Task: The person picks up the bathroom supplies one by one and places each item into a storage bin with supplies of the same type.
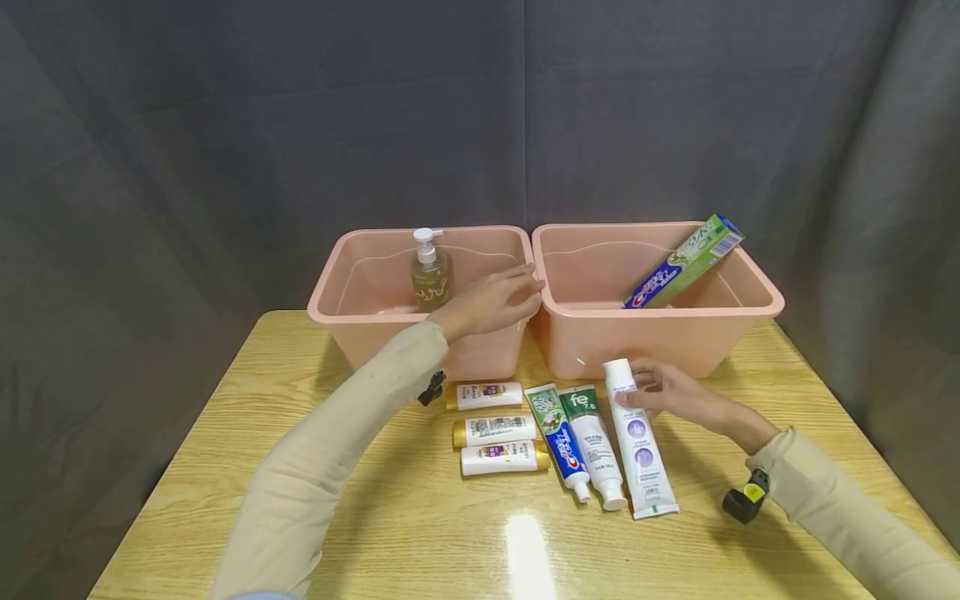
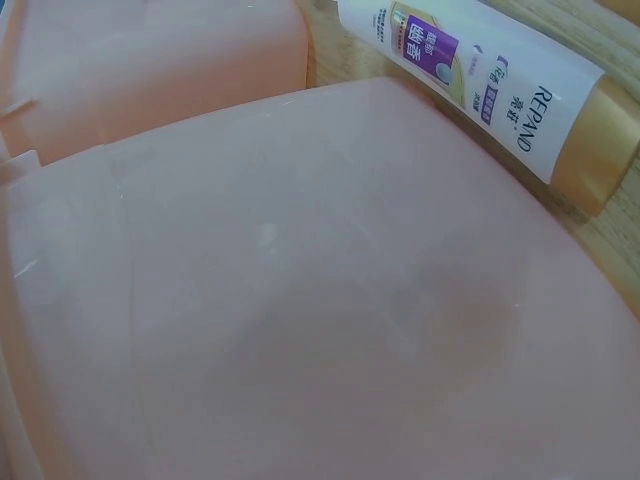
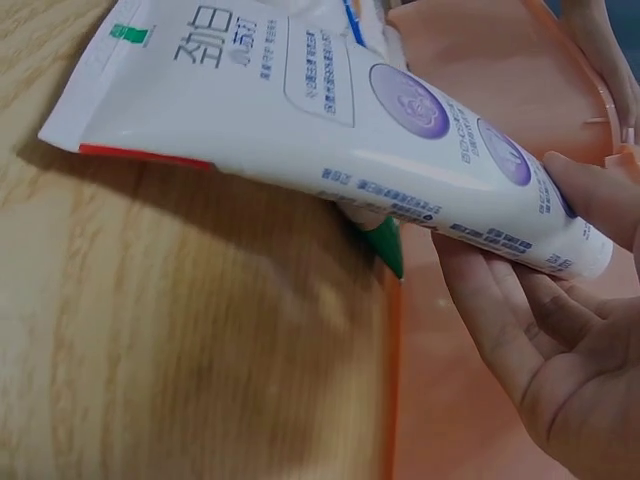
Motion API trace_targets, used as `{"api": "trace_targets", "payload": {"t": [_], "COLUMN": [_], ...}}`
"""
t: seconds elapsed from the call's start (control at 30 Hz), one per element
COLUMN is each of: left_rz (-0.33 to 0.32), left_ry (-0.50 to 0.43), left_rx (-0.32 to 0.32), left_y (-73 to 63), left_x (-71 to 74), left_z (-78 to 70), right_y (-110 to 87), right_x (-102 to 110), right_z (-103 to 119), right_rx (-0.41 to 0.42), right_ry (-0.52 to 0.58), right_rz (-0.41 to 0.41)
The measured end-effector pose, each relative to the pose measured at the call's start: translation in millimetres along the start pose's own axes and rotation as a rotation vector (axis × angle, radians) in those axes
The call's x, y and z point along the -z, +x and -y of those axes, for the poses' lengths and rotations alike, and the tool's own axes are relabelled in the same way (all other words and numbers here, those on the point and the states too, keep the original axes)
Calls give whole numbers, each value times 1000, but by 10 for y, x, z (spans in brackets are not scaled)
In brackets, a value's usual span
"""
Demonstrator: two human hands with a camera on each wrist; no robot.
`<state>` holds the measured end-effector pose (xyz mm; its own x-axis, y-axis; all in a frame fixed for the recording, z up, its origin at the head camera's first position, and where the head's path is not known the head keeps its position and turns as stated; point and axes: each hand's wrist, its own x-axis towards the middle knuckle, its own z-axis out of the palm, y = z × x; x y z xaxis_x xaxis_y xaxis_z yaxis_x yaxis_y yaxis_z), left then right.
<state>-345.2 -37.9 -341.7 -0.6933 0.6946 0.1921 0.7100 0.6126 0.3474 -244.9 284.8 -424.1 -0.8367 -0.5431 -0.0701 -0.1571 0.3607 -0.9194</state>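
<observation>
Near its cap end, my right hand pinches a white toothpaste tube with purple circles. In the right wrist view the thumb lies on top of the tube and fingers below, the cap end raised off the wood. My left hand is over the right side of the left pink bin, fingers extended toward the neighbouring rim; whether they touch it I cannot tell. Beside the held tube lie a green-and-white tube and a blue-and-green toothpaste tube.
Three white bottles with gold caps, one a REPAND bottle, lie before the left bin. A pump bottle stands in that bin. The right pink bin holds a leaning toothpaste box. Behind hangs a dark curtain.
</observation>
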Motion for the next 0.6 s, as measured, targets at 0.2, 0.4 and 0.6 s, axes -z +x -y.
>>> {"api": "trace_targets", "payload": {"t": [0.2, 0.4, 0.6], "left_rz": [-8, -9, -6], "left_ry": [5, 0, 2], "left_rx": [-9, -8, -2], "left_y": [-2, -2, 0], "left_x": [-2, -2, -11], "left_z": [21, 18, 16], "right_y": [-9, -7, -11], "right_x": [20, 35, 57], "right_z": [108, 177, 216], "right_rx": [29, 35, 63], "right_ry": [-30, -44, -35], "right_rz": [-26, -76, -77]}}
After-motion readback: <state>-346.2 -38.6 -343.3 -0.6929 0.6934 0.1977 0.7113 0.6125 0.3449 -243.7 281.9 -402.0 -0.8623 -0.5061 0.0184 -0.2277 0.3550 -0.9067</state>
